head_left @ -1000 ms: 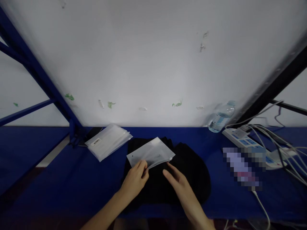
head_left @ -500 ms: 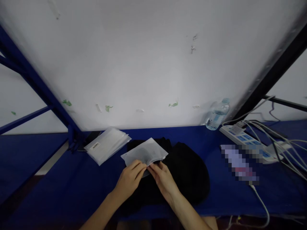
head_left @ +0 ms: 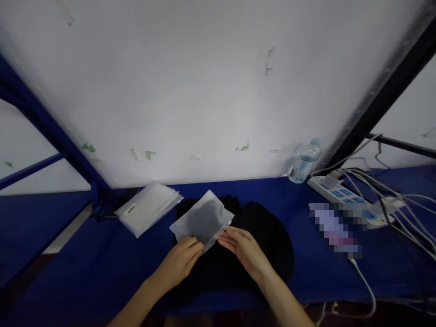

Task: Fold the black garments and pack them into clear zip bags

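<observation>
A frosted plastic zip bag [head_left: 204,215] is held at a slant over black cloth [head_left: 262,236] on the blue table. Something dark shows through its film; I cannot tell whether it is inside or behind. My left hand [head_left: 185,256] is closed on the bag's near corner, with the fingertips curled at the edge. My right hand [head_left: 240,243] pinches the zip edge on the right side. To the left lies a stack of similar zip bags [head_left: 150,209], the top one bearing a barcode label [head_left: 131,209].
A water bottle [head_left: 304,161] leans near the wall at the back right. Beside it, a white power strip [head_left: 344,195] carries several cables. A pixelated phone-like object [head_left: 334,231] with a white cable [head_left: 366,284] lies in front. A blue frame post [head_left: 80,165] stands at left.
My right hand has slid outward along the zip edge, away from my left hand. The bag's edge, bunched before, is now straighter and the bag flatter. The view has shifted slightly.
</observation>
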{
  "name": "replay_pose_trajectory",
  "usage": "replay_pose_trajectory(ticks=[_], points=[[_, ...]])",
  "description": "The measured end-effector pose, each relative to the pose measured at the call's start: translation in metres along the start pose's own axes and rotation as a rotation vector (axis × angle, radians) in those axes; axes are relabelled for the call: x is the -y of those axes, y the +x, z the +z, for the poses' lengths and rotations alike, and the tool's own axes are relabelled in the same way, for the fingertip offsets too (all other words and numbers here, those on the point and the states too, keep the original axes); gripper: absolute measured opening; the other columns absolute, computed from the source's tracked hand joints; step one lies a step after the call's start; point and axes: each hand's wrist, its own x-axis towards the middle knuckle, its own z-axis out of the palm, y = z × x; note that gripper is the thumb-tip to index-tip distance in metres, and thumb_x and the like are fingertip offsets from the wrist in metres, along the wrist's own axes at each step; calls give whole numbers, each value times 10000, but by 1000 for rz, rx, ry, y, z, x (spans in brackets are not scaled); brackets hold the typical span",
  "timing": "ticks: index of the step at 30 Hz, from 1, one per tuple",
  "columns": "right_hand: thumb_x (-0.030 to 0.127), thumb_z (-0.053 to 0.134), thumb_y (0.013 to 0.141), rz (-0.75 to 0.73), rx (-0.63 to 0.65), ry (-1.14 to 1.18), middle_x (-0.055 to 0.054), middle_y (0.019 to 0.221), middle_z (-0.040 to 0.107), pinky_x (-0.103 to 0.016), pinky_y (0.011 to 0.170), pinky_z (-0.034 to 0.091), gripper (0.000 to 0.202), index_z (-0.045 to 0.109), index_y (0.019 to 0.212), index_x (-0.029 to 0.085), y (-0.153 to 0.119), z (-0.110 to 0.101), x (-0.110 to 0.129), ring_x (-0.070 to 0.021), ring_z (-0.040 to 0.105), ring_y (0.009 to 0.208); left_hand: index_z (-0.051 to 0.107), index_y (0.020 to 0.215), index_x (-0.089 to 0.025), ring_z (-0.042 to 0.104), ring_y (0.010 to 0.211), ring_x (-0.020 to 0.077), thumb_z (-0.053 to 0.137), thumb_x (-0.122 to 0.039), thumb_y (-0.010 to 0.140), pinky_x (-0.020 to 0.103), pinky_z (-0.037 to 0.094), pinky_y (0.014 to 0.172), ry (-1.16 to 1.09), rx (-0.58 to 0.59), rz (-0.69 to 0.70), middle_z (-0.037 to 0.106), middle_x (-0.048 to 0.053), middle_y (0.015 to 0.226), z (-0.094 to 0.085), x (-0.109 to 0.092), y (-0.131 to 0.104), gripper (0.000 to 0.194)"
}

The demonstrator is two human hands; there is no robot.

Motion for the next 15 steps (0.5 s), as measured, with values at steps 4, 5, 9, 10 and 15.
replay_pose_trajectory(ticks=[4,5,9,10,15], points=[[348,675,777,-81,44,108,-76,1060,710,-340,1029,430,318,682,1045,176,1,11,-14,-188,639,1079,597,917,-214,576,844,189,362,-171,982,326,446,774,35,46,45,611,27,898,-4,-2,3,247],[361,669,779,-80,15,71,-77,1044,712,-345,1004,453,336,676,1059,176,1,10,-13,-189,654,1047,598,908,-212,575,835,190,381,-193,982,328,447,766,43,52,40,610,27,890,-6,-2,2,230],[414,668,761,-133,-178,-366,-79,825,718,-340,701,575,336,696,954,141,2,-13,9,-203,706,741,606,835,-205,576,813,193,407,-270,983,336,454,761,41,-9,28,610,27,835,-19,-6,9,256],[403,656,771,-189,-237,-489,-70,784,710,-313,633,572,308,697,924,139,5,-20,16,-193,698,693,613,855,-208,576,828,196,384,-265,991,342,455,778,37,-54,31,616,31,842,-23,-7,15,272],[291,614,801,-210,-314,-702,-20,662,672,-190,407,481,175,676,866,140,34,-31,34,-128,650,525,579,1162,-195,507,1116,227,429,-198,961,399,375,999,16,-83,119,621,66,1130,-33,-8,85,251]])
